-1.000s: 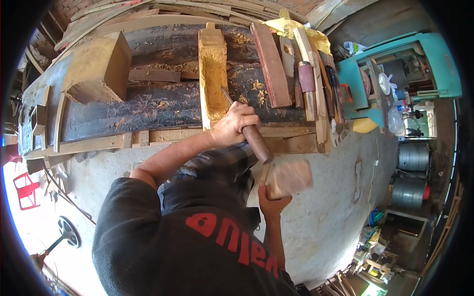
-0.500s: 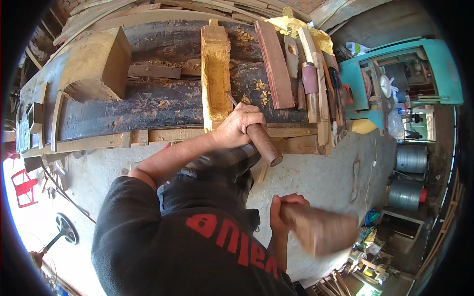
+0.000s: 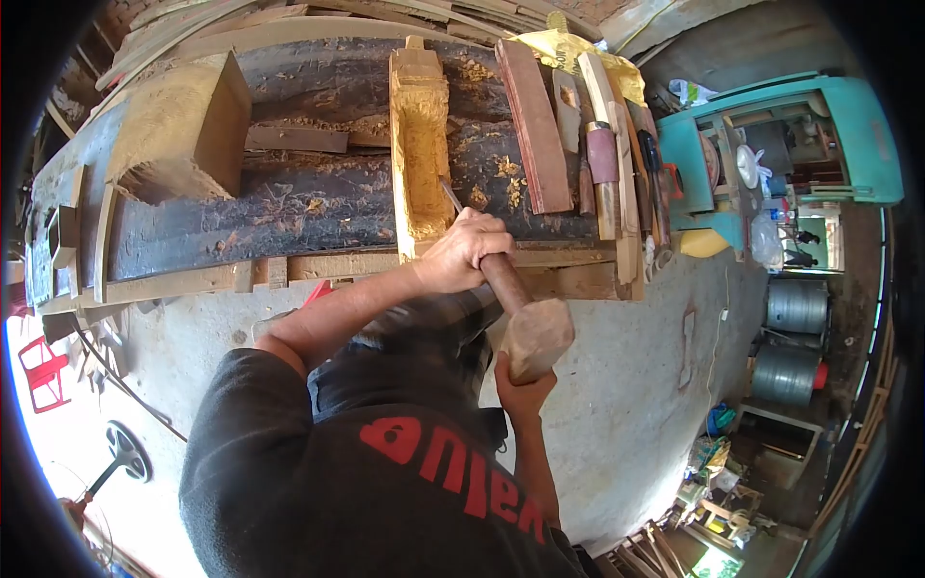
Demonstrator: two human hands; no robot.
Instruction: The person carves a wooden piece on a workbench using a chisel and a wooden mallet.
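My left hand [image 3: 466, 249] is wrapped round a wood chisel [image 3: 503, 277], its wooden handle slanting down to the right. The narrow blade points up-left, its tip at the right inner wall of the hollow in a long yellowish wood block [image 3: 420, 144]. My right hand [image 3: 525, 387] grips a wooden mallet [image 3: 540, 335]. The mallet's head is at the butt of the chisel handle and seems to touch it. My fingers partly cover the mallet's grip.
The block lies across a dark log bench [image 3: 318, 207] scattered with wood chips. A large squared block [image 3: 173, 125] sits at left. A reddish board [image 3: 533, 130] and several hand tools lie at right. Beyond stands a turquoise machine [image 3: 862, 144].
My right hand has swung the mallet up and left, from the lower right to the chisel's butt. The left hand and chisel stay almost where they were.
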